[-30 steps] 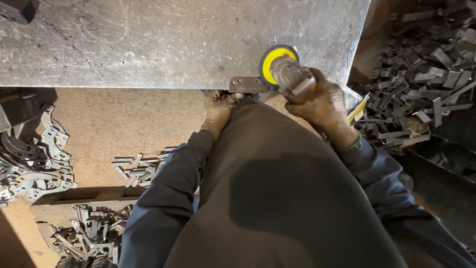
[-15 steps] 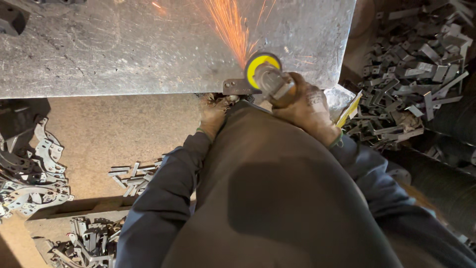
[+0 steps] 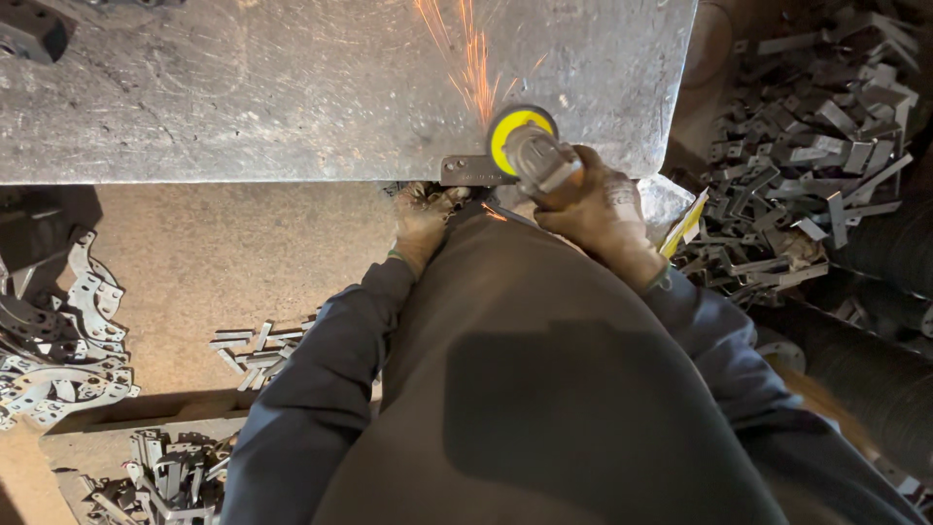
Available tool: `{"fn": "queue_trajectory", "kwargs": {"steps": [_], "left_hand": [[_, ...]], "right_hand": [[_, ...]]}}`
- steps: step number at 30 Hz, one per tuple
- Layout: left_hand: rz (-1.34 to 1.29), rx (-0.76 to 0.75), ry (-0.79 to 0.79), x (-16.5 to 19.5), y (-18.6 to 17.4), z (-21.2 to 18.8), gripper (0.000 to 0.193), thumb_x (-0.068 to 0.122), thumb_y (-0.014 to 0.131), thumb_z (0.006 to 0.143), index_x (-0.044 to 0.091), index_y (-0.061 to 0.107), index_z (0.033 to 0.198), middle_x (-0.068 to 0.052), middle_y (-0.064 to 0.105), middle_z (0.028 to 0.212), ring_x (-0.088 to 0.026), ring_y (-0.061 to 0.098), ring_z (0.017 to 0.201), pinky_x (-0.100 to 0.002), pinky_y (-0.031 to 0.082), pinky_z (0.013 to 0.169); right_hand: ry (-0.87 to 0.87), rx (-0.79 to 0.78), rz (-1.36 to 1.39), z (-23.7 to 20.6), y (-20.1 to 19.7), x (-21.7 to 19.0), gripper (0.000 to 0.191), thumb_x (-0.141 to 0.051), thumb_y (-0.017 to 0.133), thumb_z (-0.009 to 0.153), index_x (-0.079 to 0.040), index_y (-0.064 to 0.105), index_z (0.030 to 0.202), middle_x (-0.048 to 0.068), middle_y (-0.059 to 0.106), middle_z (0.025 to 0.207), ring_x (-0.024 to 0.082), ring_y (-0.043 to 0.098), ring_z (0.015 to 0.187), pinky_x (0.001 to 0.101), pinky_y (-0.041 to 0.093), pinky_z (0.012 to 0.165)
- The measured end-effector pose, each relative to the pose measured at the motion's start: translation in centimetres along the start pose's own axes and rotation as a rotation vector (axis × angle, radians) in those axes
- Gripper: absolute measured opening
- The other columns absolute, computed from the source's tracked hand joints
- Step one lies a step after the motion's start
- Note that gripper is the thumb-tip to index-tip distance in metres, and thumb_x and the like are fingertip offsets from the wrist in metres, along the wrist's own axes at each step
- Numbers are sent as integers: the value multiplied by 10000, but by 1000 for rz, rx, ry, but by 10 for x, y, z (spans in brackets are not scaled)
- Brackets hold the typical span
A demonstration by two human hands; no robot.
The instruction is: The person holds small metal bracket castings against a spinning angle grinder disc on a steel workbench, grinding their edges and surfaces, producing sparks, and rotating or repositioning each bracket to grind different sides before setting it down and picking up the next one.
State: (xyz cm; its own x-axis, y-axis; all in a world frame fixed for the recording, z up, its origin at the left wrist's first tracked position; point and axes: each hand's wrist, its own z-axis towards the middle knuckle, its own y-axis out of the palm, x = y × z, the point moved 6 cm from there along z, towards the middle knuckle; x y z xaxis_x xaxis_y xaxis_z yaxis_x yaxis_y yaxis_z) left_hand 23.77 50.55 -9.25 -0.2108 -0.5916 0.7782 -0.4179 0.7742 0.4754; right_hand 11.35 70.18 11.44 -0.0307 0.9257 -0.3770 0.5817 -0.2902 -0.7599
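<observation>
At the bench edge: a small flat grey metal bracket (image 3: pixel 474 171) lies on the front rim of the big scratched grey steel table (image 3: pixel 243 87).
Right hand: the gloved right hand (image 3: pixel 595 202) is wrapped tight around the silver grinder with the round yellow disc (image 3: pixel 523 144).
Grinder: its yellow disc sits just beside the right end of the bracket, and orange sparks (image 3: pixel 466 58) fly up and away over the table top.
Left hand: the gloved left hand (image 3: pixel 425 216) is just under the table rim, below the bracket; its fingers are curled, but it is too hidden to tell if it holds anything.
Body: the person's dark blue sleeves and dark apron fill the bottom of the view.
On the right: a big heap of grey metal strips (image 3: pixel 807 146) lies near the right arm.
On the left: flat grey plates with holes (image 3: pixel 68 331) lie in a pile, well apart from the hands.
Lower down: a few loose grey metal strips (image 3: pixel 255 348) lie on the brown floor, near the left sleeve.
</observation>
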Motion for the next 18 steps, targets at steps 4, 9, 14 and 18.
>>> {"fn": "queue_trajectory", "kwargs": {"steps": [4,9,14,18], "left_hand": [[-143,55,-102,-7,-3,-2,219,-142,683,899,-64,665,1103,-120,725,1041,-193,722,927,-342,616,862],[-205,75,-111,-9,-7,-1,266,-151,642,868,-41,647,1111,-111,724,1050,-188,730,914,-324,624,857],[-54,42,-40,-6,-6,0,229,-124,639,887,-49,650,1103,-125,729,1029,-205,736,890,-331,621,825],[-17,42,-4,2,-5,-1,268,-95,749,831,-32,659,1076,-106,726,1022,-165,711,882,-303,602,797]], "right_hand": [[-36,-6,4,0,4,-14,955,-411,862,613,-68,515,1434,233,734,1039,380,730,956,461,572,866],[-27,41,-36,1,0,-19,958,-419,875,618,-69,502,1427,233,732,1035,389,721,953,476,564,857],[-27,-18,-84,-1,7,-15,956,-408,888,587,-97,525,1415,228,729,1027,401,712,945,485,558,851],[-8,32,-35,-4,5,-8,957,-416,870,606,-75,509,1425,215,732,1017,384,726,932,467,569,844]]}}
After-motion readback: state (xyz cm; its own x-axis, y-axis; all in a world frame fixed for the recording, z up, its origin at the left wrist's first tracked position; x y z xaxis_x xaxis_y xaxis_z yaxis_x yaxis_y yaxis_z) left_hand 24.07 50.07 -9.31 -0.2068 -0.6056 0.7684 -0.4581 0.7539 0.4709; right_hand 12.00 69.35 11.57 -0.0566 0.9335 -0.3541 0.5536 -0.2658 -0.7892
